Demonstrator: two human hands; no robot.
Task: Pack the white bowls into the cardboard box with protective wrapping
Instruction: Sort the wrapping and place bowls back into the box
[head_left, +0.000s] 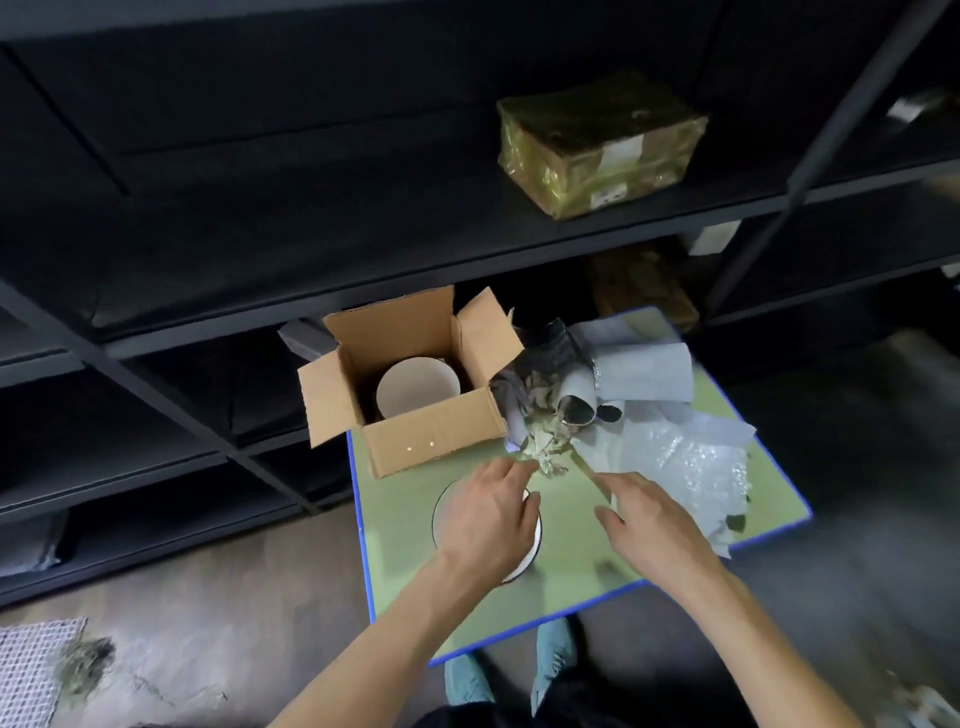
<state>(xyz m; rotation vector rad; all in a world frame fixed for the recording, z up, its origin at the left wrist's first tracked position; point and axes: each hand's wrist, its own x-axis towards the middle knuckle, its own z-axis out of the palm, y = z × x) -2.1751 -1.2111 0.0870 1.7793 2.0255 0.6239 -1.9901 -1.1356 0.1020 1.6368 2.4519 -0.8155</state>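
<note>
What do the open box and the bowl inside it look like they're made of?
The box: plain brown cardboard, matte, with folded flaps. The bowl: smooth off-white, probably glazed ceramic, though the blur leaves plastic possible.

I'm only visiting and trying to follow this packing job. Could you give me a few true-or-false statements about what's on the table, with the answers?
1. The cardboard box has its flaps open. True.
2. The box is empty. False: a white bowl sits inside it.
3. A second white bowl is on the green table, partly hidden under the left hand. True.
4. The wrapping pile lies left of the box. False: it lies to the box's right.
5. The right hand grips a bowl. False: it holds nothing, and its fingers stretch toward the wrapping.
</note>
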